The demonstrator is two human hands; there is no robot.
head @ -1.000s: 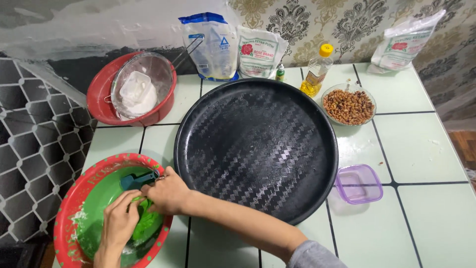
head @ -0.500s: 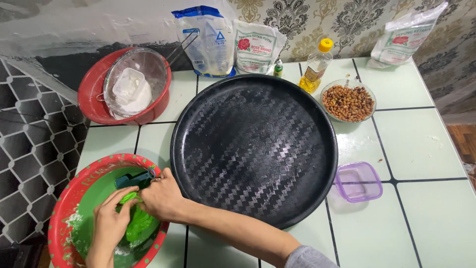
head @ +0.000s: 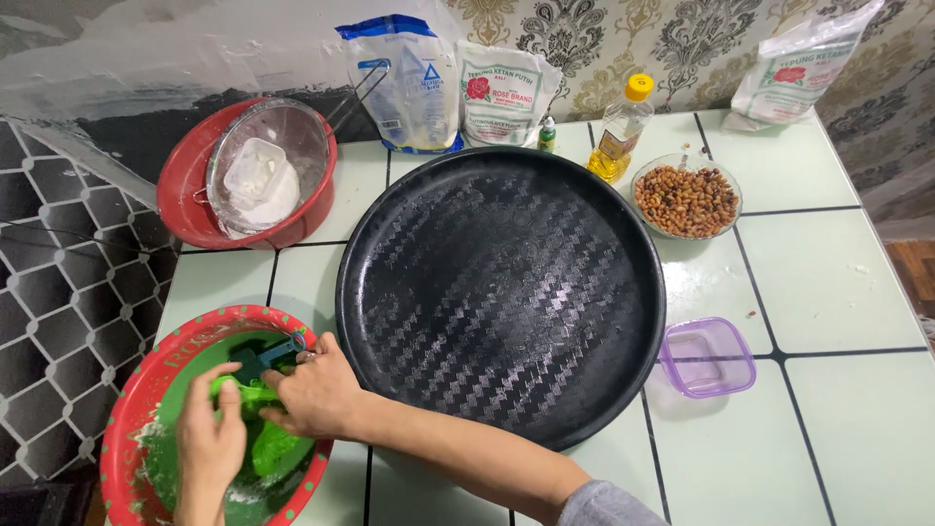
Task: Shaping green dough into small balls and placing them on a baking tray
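Inside the red-rimmed bowl (head: 127, 409), green dough (head: 268, 443) is being gripped by both the left hand (head: 207, 443) and right hand (head: 317, 394); apparently kneading is unfinished, the black tray (head: 502, 292) bare.

I am looking down on a home kitchen: a pale green tiled counter (head: 828, 282) fills the frame, patterned wallpaper (head: 604, 39) runs along the top, flour bags (head: 502, 93) and a cooking oil bottle (head: 620, 129) stand at top centre, a bowl of peanuts (head: 687, 198) sits beside a large black tray (head: 502, 292).
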